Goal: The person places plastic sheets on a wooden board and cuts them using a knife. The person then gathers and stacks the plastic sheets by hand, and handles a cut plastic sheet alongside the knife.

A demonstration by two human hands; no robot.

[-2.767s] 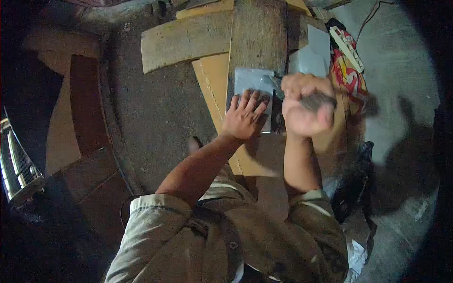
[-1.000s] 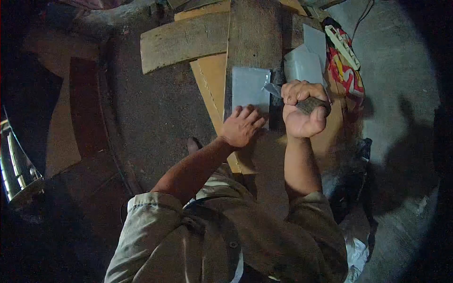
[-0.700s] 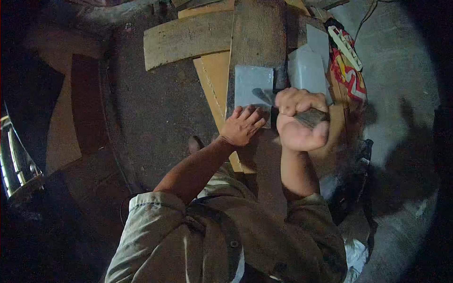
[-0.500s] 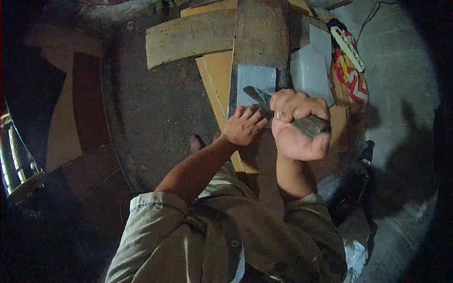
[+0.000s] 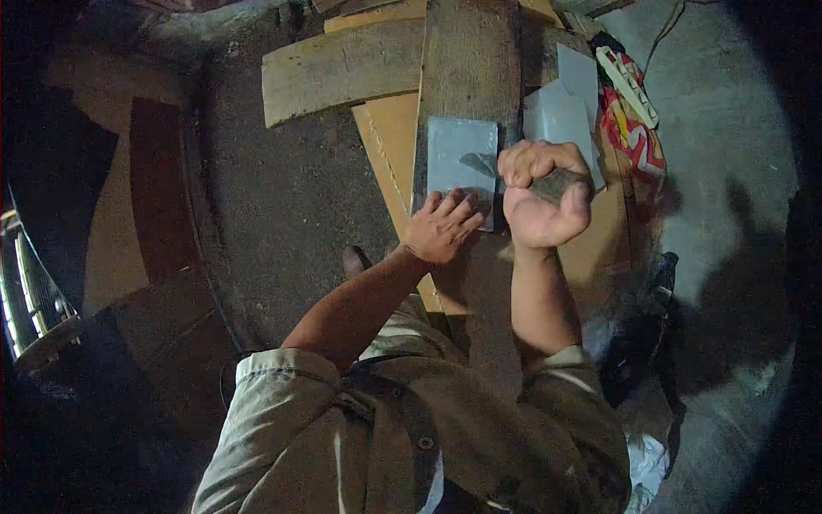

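My left hand [image 5: 441,227] lies with its fingers spread on the lower part of a pale grey rectangular sheet [image 5: 454,141]. Under the sheet is a long worn wooden board [image 5: 471,60]. In my closed right hand [image 5: 548,197] is a knife [image 5: 481,164], gripped by its thick handle. Its dark blade points left over the sheet's right part; I cannot tell whether it touches. Fingers and thumb hide part of the handle.
More pale sheets [image 5: 561,116] lie right of the board. Beyond them are a whitish strip-shaped object [image 5: 628,86] and a red and yellow printed wrapper [image 5: 634,141]. A curved wooden plank [image 5: 342,73] crosses at the left. Cardboard [image 5: 158,188] lies far left.
My right hand has moved up and slightly right with the knife, and the blade has shifted up and right over the sheet. My left hand stays in place.
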